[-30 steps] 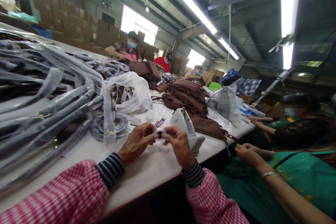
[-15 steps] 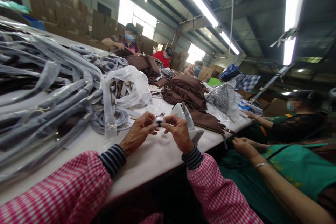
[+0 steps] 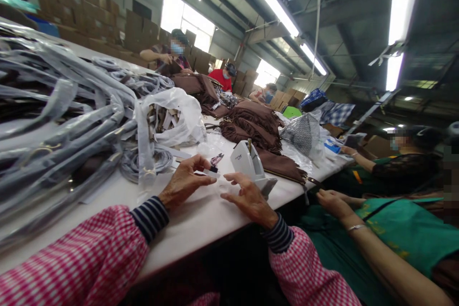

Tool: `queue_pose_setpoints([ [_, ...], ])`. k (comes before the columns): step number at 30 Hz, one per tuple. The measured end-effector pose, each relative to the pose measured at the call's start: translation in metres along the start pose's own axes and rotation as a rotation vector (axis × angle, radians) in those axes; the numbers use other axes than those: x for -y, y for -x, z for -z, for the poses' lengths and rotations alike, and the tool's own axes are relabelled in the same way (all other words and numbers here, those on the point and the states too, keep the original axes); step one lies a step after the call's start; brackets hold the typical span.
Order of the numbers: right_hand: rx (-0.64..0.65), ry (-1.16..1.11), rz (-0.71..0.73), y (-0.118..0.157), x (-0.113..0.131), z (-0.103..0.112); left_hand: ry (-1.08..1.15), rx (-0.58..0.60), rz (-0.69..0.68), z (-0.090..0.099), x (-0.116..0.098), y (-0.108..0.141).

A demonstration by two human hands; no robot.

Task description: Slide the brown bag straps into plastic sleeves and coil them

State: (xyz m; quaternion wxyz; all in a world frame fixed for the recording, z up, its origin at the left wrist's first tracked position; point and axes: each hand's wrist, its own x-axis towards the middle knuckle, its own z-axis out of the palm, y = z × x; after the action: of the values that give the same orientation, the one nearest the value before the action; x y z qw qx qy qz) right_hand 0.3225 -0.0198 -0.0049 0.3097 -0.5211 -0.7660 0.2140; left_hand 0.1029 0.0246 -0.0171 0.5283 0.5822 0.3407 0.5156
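Note:
My left hand is over the white table, thumb and forefinger closed around a small white piece with a black end; its exact kind is unclear. My right hand is apart from it, fingers spread and bent. At its fingertips is a pale, translucent ring, blurred; I cannot tell whether the fingers touch it. Just behind my right hand stands a grey-white tape dispenser. Beyond my left fingertips lies a small pointed cutting tool, partly hidden.
Plastic-wrapped straps cover the table's left side. A white plastic bag of small pieces stands ahead. Brown fringed bags lie beyond the dispenser. At right, a co-worker's hands hold a dark strap near the table edge.
My hands were together on the small white and black piece. They have since parted: my right hand has let go and moved right and down, while the piece stays at my left fingers.

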Motion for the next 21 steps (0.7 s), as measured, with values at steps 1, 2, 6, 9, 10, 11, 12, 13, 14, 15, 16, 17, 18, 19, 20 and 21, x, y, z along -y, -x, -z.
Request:
queue_pose_setpoints([
  [1, 0.012, 0.049, 0.018, 0.002, -0.001, -0.003, 0.008, 0.005, 0.015, 0.000, 0.001, 0.000],
  [2, 0.016, 0.086, 0.031, 0.002, -0.001, -0.006, 0.009, 0.004, 0.022, 0.001, 0.003, 0.000],
  [6, 0.001, 0.085, 0.019, -0.001, -0.004, -0.015, -0.048, 0.015, -0.011, 0.005, 0.009, 0.001],
  [9, -0.025, -0.069, -0.046, -0.005, -0.010, -0.014, -0.102, 0.046, -0.045, 0.005, 0.009, 0.003],
  [10, -0.041, -0.156, -0.082, -0.006, -0.011, -0.013, -0.113, 0.055, -0.052, 0.004, 0.008, 0.004],
  [11, -0.065, -0.259, -0.119, -0.007, -0.012, -0.011, -0.118, 0.065, -0.059, 0.003, 0.007, 0.004],
  [12, -0.096, -0.373, -0.148, -0.008, -0.012, -0.010, -0.120, 0.073, -0.064, 0.002, 0.006, 0.005],
  [13, -0.128, -0.485, -0.167, -0.010, -0.011, -0.009, -0.122, 0.080, -0.069, 0.000, 0.004, 0.006],
  [14, -0.155, -0.583, -0.176, -0.011, -0.009, -0.009, -0.127, 0.088, -0.073, -0.001, 0.003, 0.007],
  [15, -0.173, -0.658, -0.175, -0.013, -0.007, -0.009, -0.133, 0.094, -0.078, -0.002, 0.001, 0.008],
  [16, -0.175, -0.708, -0.169, -0.014, -0.003, -0.009, -0.138, 0.102, -0.082, -0.003, 0.000, 0.009],
  [17, -0.157, -0.735, -0.160, -0.016, 0.000, -0.009, -0.144, 0.104, -0.085, -0.004, -0.001, 0.010],
  [18, -0.126, -0.742, -0.152, -0.017, 0.004, -0.010, -0.150, 0.100, -0.087, -0.005, -0.002, 0.010],
  [19, -0.095, -0.732, -0.142, -0.019, 0.007, -0.011, -0.156, 0.090, -0.090, -0.005, -0.002, 0.011],
  [20, -0.067, -0.712, -0.127, -0.020, 0.010, -0.012, -0.161, 0.079, -0.093, -0.006, -0.003, 0.011],
  [21, -0.044, -0.682, -0.109, -0.020, 0.013, -0.012, -0.166, 0.068, -0.095, -0.006, -0.003, 0.011],
])
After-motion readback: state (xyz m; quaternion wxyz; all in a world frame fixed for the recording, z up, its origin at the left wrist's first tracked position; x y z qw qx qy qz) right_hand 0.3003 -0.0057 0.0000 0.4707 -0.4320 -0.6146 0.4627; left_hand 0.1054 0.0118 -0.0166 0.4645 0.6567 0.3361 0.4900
